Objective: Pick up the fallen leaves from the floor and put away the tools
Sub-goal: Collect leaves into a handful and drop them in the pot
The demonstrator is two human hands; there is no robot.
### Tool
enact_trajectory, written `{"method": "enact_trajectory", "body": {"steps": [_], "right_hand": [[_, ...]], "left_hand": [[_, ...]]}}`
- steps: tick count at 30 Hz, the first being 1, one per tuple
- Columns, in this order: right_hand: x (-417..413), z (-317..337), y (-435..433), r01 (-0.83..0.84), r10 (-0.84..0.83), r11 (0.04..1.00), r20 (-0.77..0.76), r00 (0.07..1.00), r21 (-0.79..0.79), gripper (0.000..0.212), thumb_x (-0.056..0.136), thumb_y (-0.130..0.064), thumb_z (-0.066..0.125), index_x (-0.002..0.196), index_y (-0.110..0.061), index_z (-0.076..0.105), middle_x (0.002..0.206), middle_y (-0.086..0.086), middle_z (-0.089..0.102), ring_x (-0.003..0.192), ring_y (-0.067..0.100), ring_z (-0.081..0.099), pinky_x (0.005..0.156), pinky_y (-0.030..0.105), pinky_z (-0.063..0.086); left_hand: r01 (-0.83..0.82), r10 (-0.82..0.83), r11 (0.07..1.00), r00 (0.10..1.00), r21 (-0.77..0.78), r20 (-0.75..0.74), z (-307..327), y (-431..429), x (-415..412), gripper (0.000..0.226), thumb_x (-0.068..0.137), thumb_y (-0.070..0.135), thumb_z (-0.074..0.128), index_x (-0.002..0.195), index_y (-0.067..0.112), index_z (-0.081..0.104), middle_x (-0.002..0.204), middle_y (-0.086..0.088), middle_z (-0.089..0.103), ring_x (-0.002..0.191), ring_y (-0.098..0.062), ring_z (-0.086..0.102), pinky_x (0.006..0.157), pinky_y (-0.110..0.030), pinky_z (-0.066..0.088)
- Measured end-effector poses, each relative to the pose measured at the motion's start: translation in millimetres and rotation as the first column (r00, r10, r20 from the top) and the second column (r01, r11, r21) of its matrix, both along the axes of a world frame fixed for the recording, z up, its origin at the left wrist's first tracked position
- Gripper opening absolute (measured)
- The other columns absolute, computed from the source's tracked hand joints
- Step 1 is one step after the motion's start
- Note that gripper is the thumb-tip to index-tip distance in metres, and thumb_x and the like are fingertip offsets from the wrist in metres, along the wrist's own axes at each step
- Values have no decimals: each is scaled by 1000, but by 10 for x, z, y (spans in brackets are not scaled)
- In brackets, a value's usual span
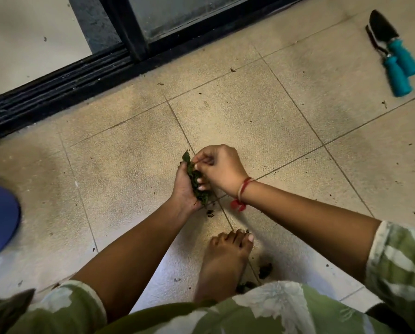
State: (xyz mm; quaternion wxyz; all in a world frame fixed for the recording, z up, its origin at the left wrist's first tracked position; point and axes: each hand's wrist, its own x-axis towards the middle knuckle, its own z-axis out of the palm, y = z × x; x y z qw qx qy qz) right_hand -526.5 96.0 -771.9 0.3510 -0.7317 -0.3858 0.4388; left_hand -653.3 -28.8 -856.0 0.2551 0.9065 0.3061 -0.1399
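Leaves gathered in hand
Left hand (182, 188) cups the leaves (193, 176) like a bin — right hand (222, 171) pinches one in; tools (400, 57) lie apart.

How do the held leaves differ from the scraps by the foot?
The leaves are green, while the scraps look dark. The leaves are bunched together and the scraps are scattered in bits. The left hand grips the leaves and the right hand pinches their top, whereas the scraps lie loose on the floor beside the foot. Both appear to be plant litter.
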Motion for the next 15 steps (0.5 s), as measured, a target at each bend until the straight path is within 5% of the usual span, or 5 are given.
{"method": "enact_trajectory", "body": {"steps": [4,8,13,15], "right_hand": [[-31,-71,31,-129,108,991,349,931,39,21,86,-3,58,100,-16,67,87,3,71,84,21,65,79,36,53],[-27,-55,31,-172,108,980,461,881,100,18,84,-2,56,92,-13,68,83,8,70,83,27,63,83,38,46],[-22,-107,-53,-289,167,955,688,706,65,23,93,-14,49,102,-21,69,86,-1,68,94,21,57,98,37,21],[-71,-101,-114,-373,276,928,715,642,-23,33,94,-15,44,122,-17,60,113,-1,66,115,20,53,111,41,-5]], "left_hand": [[74,-70,996,994,41,-85,52,-30,39,70,90,27,57,146,22,14,144,-9,37,123,-33,42,95,-47,36],[92,-77,993,982,80,-175,74,-17,78,61,93,27,51,146,21,21,143,-8,40,119,-34,46,92,-47,39],[126,-121,982,992,138,-48,6,-46,68,40,69,31,72,108,23,66,93,-1,68,69,-24,64,54,-37,50],[110,-102,978,993,175,-57,-7,-46,67,48,61,32,79,106,22,68,89,-3,69,66,-25,64,52,-38,50]]}}
